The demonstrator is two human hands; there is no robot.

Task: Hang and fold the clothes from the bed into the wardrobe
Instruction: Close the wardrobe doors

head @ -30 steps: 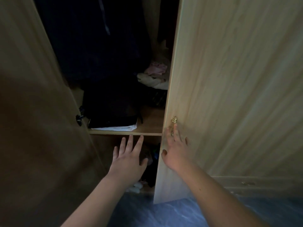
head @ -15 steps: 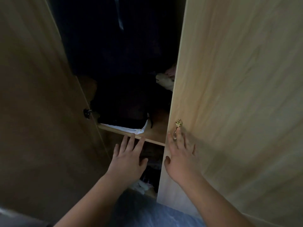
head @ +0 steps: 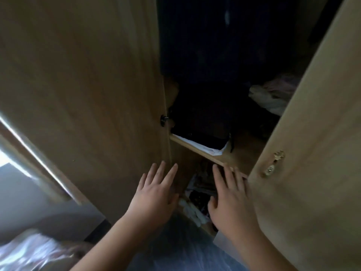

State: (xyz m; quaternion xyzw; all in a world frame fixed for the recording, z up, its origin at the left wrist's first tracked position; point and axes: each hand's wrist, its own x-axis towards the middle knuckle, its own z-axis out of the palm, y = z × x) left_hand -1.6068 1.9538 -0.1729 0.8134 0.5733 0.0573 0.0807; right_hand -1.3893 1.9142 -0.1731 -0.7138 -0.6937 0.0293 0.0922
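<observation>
**Head view: both hands spread at the open wardrobe**

The head camera looked down into a wardrobe [head: 205, 55] with both doors swung apart. The left hand [head: 154, 194] was held flat, fingers straight and spread, holding nothing, its fingertips near the edge of the left door [head: 88, 94]. The right hand [head: 230, 200] was likewise flat and spread with nothing in it, just left of the right door [head: 312, 153], below that door's brass handle [head: 274, 163]. Between the doors a wooden shelf [head: 207, 156] carried a dark folded pile [head: 199, 126] resting on a white garment [head: 207, 148]. Farther right on the shelf lay pale crumpled clothes [head: 271, 96]. Dark garments hung above, too dim to tell apart. Below the shelf, between the hands, more clothes [head: 197, 198] lay jumbled. A small dark knob [head: 164, 120] showed on the left door's inner edge.
</observation>
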